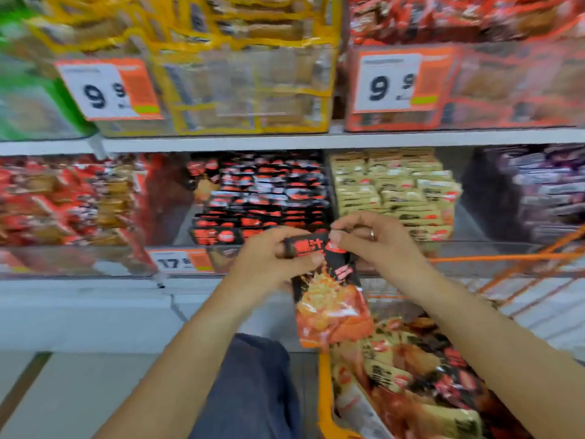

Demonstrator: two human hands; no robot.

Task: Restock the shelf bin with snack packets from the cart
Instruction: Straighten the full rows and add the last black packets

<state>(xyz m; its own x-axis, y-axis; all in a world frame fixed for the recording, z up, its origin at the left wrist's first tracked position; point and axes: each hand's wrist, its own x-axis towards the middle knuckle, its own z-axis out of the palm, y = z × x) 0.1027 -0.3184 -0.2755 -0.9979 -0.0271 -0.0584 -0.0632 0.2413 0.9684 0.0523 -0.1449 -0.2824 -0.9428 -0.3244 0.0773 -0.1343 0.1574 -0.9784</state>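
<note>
Right now I see both hands holding one black and orange snack packet (329,299) by its top edge, in front of the shelf bin (262,198) of matching black packets. My left hand (269,258) has its grip curled round the top left corner; my right hand (376,239) pinches the top right corner, a ring on one finger. The packet hangs down above the orange cart (326,391), which holds more packets.

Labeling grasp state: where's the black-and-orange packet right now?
Head view, centre: the black-and-orange packet hangs from both hands, left hand and right hand, before the black-packet bin, above the cart.
</note>
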